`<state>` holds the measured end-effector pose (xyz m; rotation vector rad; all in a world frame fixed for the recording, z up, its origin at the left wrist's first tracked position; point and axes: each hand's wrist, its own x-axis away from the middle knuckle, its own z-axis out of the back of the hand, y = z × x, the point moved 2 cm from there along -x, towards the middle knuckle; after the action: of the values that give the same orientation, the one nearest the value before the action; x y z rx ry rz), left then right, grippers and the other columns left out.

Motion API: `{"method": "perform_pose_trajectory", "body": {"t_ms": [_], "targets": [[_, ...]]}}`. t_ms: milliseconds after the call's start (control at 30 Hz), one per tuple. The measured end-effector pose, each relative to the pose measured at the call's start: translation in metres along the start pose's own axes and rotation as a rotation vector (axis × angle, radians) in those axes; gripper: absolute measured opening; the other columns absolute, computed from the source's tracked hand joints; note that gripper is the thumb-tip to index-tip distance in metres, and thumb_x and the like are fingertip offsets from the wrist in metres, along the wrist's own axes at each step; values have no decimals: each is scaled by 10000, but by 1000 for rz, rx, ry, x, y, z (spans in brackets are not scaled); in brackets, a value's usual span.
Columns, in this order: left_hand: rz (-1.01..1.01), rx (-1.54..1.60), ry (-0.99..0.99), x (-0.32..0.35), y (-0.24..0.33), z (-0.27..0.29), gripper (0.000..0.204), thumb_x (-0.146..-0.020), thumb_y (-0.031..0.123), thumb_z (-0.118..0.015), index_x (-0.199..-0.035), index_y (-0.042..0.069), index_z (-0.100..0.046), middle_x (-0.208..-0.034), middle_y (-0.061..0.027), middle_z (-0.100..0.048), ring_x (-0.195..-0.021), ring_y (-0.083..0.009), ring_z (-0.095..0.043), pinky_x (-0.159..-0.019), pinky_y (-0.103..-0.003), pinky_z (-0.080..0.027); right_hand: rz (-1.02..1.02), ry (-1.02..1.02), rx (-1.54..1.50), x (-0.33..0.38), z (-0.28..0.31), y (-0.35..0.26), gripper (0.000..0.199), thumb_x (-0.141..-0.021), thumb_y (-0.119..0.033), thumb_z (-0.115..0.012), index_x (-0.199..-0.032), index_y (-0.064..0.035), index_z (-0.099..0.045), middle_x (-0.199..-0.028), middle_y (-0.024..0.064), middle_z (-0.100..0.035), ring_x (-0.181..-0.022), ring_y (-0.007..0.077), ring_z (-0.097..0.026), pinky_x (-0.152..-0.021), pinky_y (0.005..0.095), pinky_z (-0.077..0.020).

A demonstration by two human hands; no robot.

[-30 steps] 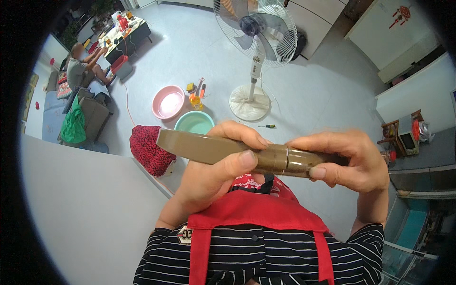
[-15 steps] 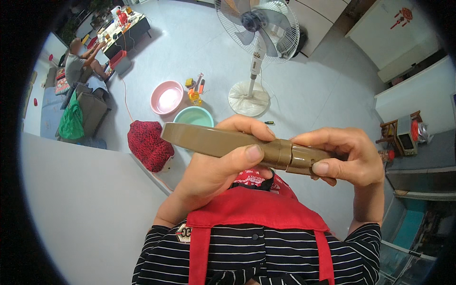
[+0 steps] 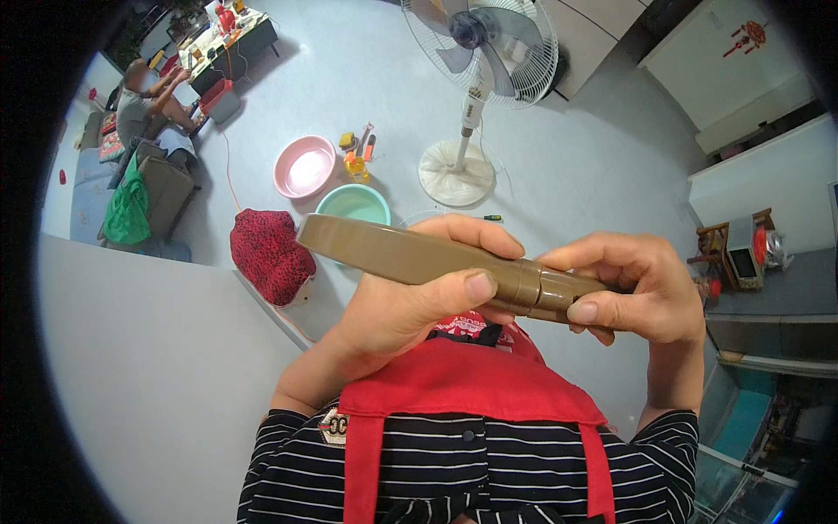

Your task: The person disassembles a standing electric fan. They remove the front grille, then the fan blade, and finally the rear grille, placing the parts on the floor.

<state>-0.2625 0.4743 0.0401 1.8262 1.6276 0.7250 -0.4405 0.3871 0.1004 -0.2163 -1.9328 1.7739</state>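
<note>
- Head view: both hands are closed on one glossy brown object point(image 3: 393, 254), elongated, with a broad flattened body at left and a narrower rounded section at right.
- Left hand point(image 3: 384, 314): gripping the body; thumb laid along the near face, fingers wrapped around the far side and partly hidden. Opening matches the object's thickness.
- Right hand point(image 3: 650, 288): gripping the narrower end; thumb tip pressed on the near side, index finger along the top edge, another fingertip showing beneath. Contact of the remaining fingers cannot be told.
- A seam crosses the object between the two hands, which stand near each other, apart.
- Object position: held in the air above the red apron point(image 3: 471, 377), slanting down to the right in the picture.
- Beyond it, on the floor: mint-green basin point(image 3: 353, 204), pink basin point(image 3: 305, 167), standing fan point(image 3: 469, 31); at left, a red, dark-spotted bundle point(image 3: 266, 253).
</note>
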Motion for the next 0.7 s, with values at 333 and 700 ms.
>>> {"method": "perform_pose_trajectory", "body": {"t_ms": [333, 700], "targets": [[45, 57, 18, -2, -2, 1, 385, -825, 134, -627, -1128, -56, -484, -1027, -175, -572, -930, -234, -602, -752, -325, -544, -42, 54, -11, -2, -2, 3, 340, -815, -48, -622, -1131, 47, -537, -707, 54, -605, -513, 41, -481, -418, 178, -350], [165, 113, -53, -5, -2, 0, 435, -824, 186, -638, -1148, -54, -474, -1055, -179, -562, -968, -256, -588, -782, -343, -535, -67, -3, -34, -2, 7, 6, 336, -820, -53, -619, -1129, 48, -538, -729, 67, -619, -527, 46, -497, -427, 178, -364]]}}
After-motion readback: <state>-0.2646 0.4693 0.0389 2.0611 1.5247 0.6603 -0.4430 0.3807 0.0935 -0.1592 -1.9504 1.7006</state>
